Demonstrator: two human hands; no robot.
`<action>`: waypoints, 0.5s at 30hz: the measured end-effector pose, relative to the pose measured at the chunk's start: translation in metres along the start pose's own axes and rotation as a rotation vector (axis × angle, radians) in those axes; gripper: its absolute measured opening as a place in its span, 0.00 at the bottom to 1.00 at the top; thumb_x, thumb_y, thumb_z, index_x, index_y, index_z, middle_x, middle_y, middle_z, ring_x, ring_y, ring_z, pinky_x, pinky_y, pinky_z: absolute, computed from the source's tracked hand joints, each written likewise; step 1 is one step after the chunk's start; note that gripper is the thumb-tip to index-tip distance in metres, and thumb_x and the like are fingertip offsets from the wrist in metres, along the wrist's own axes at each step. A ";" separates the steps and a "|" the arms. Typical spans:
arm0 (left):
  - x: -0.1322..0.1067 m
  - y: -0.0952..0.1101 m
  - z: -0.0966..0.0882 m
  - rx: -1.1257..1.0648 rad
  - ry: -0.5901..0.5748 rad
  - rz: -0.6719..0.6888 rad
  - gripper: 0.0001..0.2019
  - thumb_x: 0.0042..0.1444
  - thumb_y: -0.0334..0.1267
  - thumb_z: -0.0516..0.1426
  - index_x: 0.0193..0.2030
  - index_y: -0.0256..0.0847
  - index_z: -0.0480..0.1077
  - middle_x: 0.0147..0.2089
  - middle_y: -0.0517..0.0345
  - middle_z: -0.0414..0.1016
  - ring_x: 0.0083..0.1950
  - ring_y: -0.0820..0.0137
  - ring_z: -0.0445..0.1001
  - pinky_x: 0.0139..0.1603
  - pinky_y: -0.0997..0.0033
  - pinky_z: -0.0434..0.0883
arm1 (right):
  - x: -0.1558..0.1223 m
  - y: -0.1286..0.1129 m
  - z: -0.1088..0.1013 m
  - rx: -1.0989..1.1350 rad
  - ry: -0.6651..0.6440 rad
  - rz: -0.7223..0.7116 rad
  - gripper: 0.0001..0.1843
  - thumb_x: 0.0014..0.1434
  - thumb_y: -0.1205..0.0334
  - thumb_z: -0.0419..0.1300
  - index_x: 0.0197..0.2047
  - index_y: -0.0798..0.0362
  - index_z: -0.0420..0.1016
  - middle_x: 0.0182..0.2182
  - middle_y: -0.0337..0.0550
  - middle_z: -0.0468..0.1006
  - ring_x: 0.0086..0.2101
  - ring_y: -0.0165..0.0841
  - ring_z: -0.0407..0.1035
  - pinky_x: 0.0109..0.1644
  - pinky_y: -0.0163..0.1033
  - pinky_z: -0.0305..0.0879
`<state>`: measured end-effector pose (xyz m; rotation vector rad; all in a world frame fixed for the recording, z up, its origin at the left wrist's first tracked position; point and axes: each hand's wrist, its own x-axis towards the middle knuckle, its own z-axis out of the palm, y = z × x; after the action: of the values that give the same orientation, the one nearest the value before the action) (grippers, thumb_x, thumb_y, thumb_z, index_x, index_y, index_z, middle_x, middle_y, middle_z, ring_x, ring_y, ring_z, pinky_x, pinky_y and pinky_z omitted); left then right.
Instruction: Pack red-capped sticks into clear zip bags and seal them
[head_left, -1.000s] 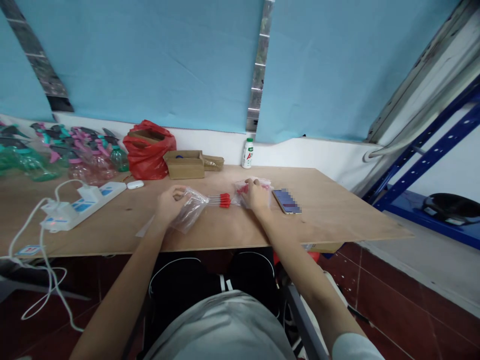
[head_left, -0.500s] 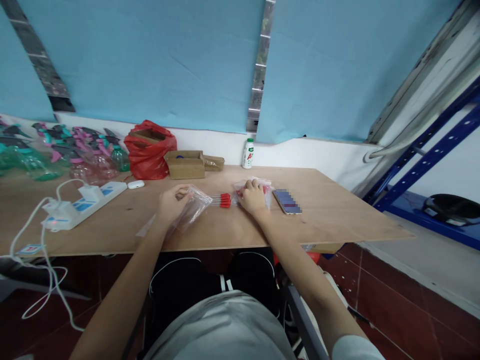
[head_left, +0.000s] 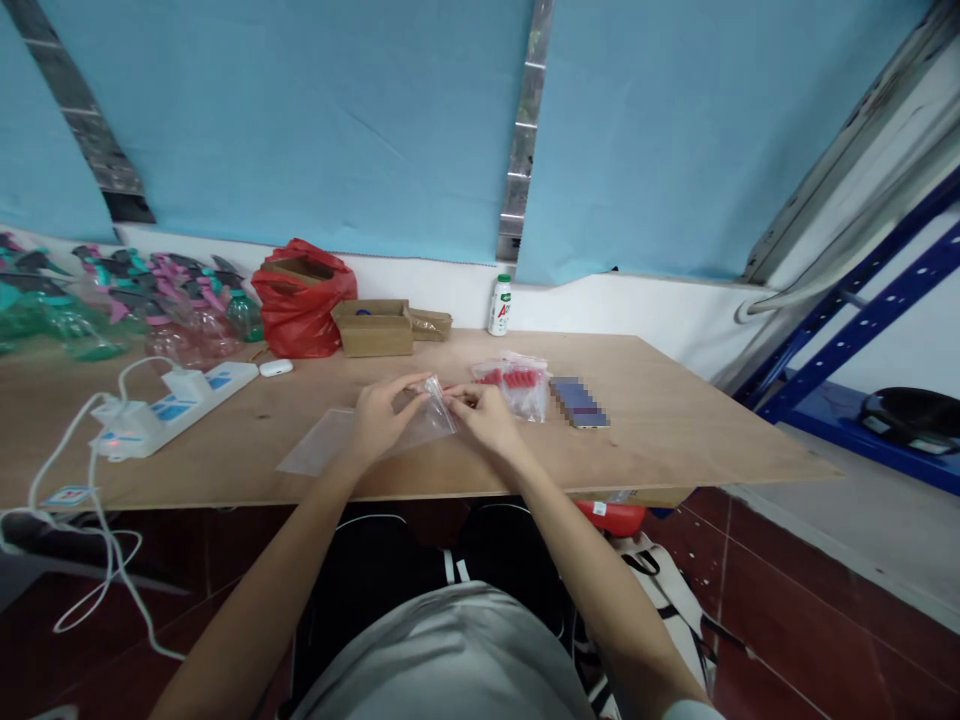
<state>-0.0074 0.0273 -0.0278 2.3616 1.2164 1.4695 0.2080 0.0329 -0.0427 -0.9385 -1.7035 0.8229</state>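
Head view: Over the counter (head_left: 675, 430), the left hand (head_left: 379, 415) has its grip pinched on a clear bag (head_left: 442, 417) near the edge; the right hand (head_left: 487, 418) meets that edge, its hold too obscured to tell. Thin, slick film could slip from fingertips, or tear if pulled unevenly.

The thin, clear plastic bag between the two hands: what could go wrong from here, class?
The thin, clear plastic bag might crease or slip, since the left hand holds it in a fingertip grip, with the right hand close by.
The flat, clear plastic piece could slide off, as it lies near the front edge of the brown wooden table.
The flat, rectangular phone could be knocked, lying close beside the clear plastic bag of red pieces.
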 end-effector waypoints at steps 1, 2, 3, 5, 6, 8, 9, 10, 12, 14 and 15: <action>-0.001 0.003 0.003 0.030 0.006 0.027 0.16 0.70 0.45 0.61 0.61 0.49 0.81 0.55 0.53 0.87 0.53 0.56 0.84 0.59 0.54 0.76 | -0.003 0.003 0.001 0.047 0.020 0.027 0.16 0.64 0.51 0.65 0.43 0.53 0.87 0.30 0.41 0.84 0.28 0.33 0.72 0.35 0.38 0.63; -0.002 0.006 0.005 0.071 0.034 0.058 0.16 0.71 0.44 0.61 0.61 0.49 0.80 0.55 0.52 0.86 0.55 0.55 0.82 0.61 0.52 0.75 | -0.006 0.006 0.001 0.084 0.045 0.050 0.16 0.62 0.50 0.66 0.42 0.53 0.87 0.29 0.41 0.83 0.27 0.33 0.71 0.34 0.37 0.61; -0.003 0.009 0.008 0.118 0.081 0.085 0.16 0.70 0.44 0.62 0.62 0.48 0.79 0.57 0.50 0.84 0.59 0.53 0.80 0.64 0.49 0.73 | -0.009 0.009 0.000 0.111 0.075 0.072 0.16 0.60 0.49 0.67 0.41 0.54 0.87 0.28 0.42 0.83 0.26 0.33 0.70 0.33 0.37 0.61; -0.006 0.014 0.014 0.183 0.157 0.109 0.16 0.69 0.43 0.63 0.61 0.46 0.79 0.61 0.46 0.80 0.63 0.51 0.76 0.67 0.47 0.70 | -0.015 0.013 -0.003 0.151 0.139 0.110 0.17 0.57 0.48 0.69 0.39 0.54 0.86 0.28 0.42 0.82 0.27 0.33 0.70 0.33 0.37 0.62; -0.008 0.017 0.017 0.191 0.186 0.106 0.13 0.69 0.43 0.63 0.58 0.45 0.79 0.59 0.46 0.80 0.61 0.52 0.77 0.66 0.48 0.71 | -0.017 0.014 -0.004 0.168 0.168 0.123 0.16 0.55 0.48 0.70 0.38 0.53 0.85 0.28 0.42 0.82 0.27 0.33 0.71 0.33 0.37 0.63; -0.012 0.022 0.023 0.152 0.185 0.073 0.06 0.70 0.42 0.62 0.49 0.45 0.78 0.48 0.51 0.81 0.51 0.57 0.79 0.57 0.55 0.73 | -0.023 0.014 -0.006 0.201 0.204 0.134 0.16 0.54 0.48 0.71 0.37 0.53 0.85 0.29 0.43 0.83 0.28 0.33 0.72 0.35 0.38 0.66; -0.014 0.025 0.025 0.114 0.147 0.039 0.05 0.71 0.43 0.61 0.46 0.45 0.76 0.43 0.54 0.81 0.45 0.60 0.79 0.50 0.59 0.74 | -0.026 0.013 -0.007 0.212 0.209 0.134 0.16 0.54 0.48 0.71 0.36 0.53 0.84 0.29 0.42 0.83 0.29 0.33 0.72 0.36 0.38 0.66; -0.015 0.028 0.026 0.074 0.090 0.001 0.06 0.71 0.44 0.61 0.44 0.46 0.75 0.39 0.57 0.81 0.40 0.63 0.79 0.44 0.63 0.73 | -0.028 0.012 -0.007 0.220 0.208 0.130 0.16 0.54 0.47 0.72 0.36 0.53 0.84 0.28 0.42 0.82 0.29 0.33 0.72 0.36 0.38 0.67; -0.018 0.034 0.028 0.027 -0.038 -0.059 0.10 0.72 0.47 0.60 0.40 0.47 0.74 0.34 0.61 0.80 0.34 0.66 0.77 0.37 0.66 0.69 | -0.031 0.011 -0.006 0.235 0.173 0.107 0.17 0.55 0.47 0.73 0.35 0.52 0.83 0.28 0.41 0.82 0.29 0.33 0.72 0.37 0.38 0.68; -0.018 0.040 0.028 0.016 -0.130 -0.083 0.14 0.73 0.50 0.59 0.37 0.47 0.73 0.31 0.62 0.79 0.31 0.66 0.77 0.35 0.66 0.67 | -0.033 0.008 -0.004 0.254 0.113 0.069 0.16 0.56 0.46 0.72 0.36 0.52 0.83 0.29 0.40 0.83 0.30 0.33 0.73 0.40 0.39 0.71; -0.018 0.043 0.027 0.000 -0.160 -0.093 0.15 0.74 0.51 0.58 0.36 0.47 0.72 0.30 0.62 0.79 0.31 0.66 0.77 0.35 0.66 0.67 | -0.034 0.007 -0.003 0.264 0.084 0.051 0.17 0.57 0.46 0.72 0.36 0.51 0.83 0.30 0.40 0.83 0.31 0.34 0.75 0.41 0.40 0.72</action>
<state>0.0349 -0.0051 -0.0349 2.3369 1.2666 1.2265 0.2200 0.0070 -0.0624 -0.8261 -1.4624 1.0009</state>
